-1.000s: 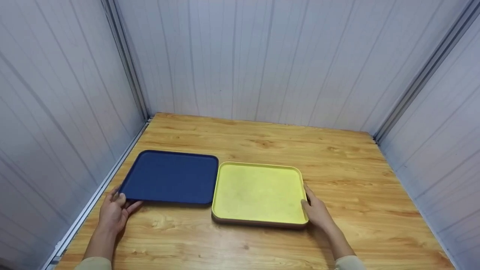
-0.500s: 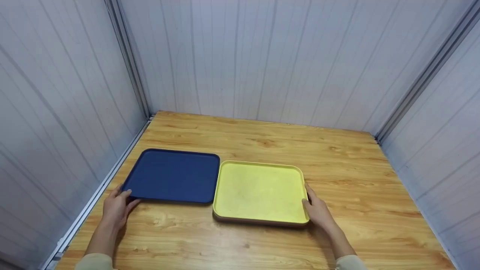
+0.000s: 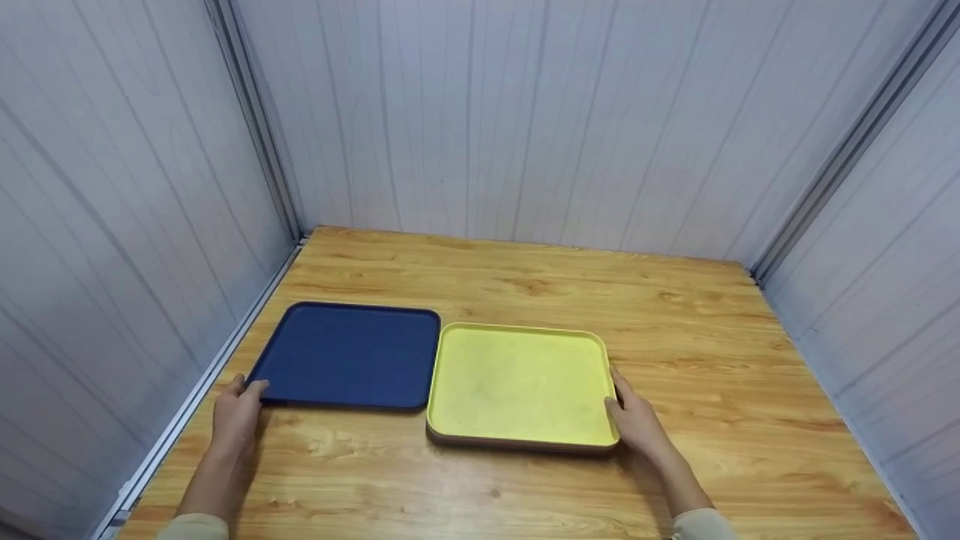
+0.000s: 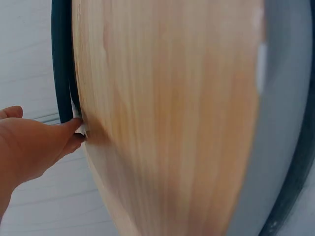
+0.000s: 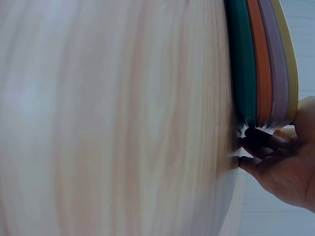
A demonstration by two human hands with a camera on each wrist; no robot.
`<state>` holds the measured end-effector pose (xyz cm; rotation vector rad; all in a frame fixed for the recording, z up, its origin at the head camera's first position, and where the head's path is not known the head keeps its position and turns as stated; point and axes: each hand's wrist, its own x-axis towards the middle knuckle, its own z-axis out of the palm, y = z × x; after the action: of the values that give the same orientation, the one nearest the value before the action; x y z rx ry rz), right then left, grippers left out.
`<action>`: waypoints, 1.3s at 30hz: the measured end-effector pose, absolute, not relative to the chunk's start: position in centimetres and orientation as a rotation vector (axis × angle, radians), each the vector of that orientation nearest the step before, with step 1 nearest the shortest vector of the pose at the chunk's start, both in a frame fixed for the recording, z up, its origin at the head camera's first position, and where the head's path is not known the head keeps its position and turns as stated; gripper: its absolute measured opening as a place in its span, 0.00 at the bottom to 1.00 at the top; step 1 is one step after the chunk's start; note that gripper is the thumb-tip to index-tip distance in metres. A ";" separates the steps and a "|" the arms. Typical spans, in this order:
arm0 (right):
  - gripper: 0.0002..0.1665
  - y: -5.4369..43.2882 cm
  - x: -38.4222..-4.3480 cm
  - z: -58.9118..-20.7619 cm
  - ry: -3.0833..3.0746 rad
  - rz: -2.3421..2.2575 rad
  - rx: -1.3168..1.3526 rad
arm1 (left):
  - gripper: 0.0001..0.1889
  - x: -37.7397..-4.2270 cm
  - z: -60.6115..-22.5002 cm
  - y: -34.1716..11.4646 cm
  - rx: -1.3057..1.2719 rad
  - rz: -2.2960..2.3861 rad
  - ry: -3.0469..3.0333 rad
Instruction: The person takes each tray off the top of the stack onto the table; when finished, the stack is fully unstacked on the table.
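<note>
In the head view a dark blue tray (image 3: 349, 356) lies at the left of the table. My left hand (image 3: 236, 416) grips its near left corner, thumb at the rim. The left wrist view has the tray's edge (image 4: 61, 64) from the side, with fingertips low against its corner. To the right, a yellow tray (image 3: 521, 386) tops a stack. Below it are a purple tray (image 5: 275, 69), an orange tray (image 5: 262, 69) and a green tray (image 5: 242, 69). My right hand (image 3: 637, 424) holds the stack's right side, thumb at the yellow rim, fingers low along the side.
Both sets of trays rest on a wood-grain table (image 3: 517, 281), side by side with their neighbouring edges close together. Pale panel walls (image 3: 487, 120) enclose the back and both sides. A metal rail (image 3: 199, 390) runs along the left table edge.
My left hand has shifted slightly right and its thumb has come onto the blue tray's corner; the lower finger seen earlier is now hidden. The right hand and the stack look unchanged.
</note>
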<state>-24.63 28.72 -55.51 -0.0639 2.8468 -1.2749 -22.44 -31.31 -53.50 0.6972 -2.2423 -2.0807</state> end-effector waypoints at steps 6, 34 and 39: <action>0.35 28.7 -24.6 -55.5 2.846 -1.281 -0.103 | 0.38 -22.2 -53.9 -30.8 0.683 -1.940 -2.294; 0.36 28.9 -25.0 -55.5 2.830 -1.259 -0.065 | 0.23 -23.2 -52.2 -23.3 0.222 -1.918 -2.357; 0.36 28.8 -24.7 -55.6 2.804 -1.322 -0.100 | 0.21 -24.1 -52.5 -21.1 0.181 -1.934 -2.379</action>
<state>-24.70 28.82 -55.64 -0.0996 2.8043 -1.3219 -24.15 -21.13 -52.49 0.1806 -2.3789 -1.9342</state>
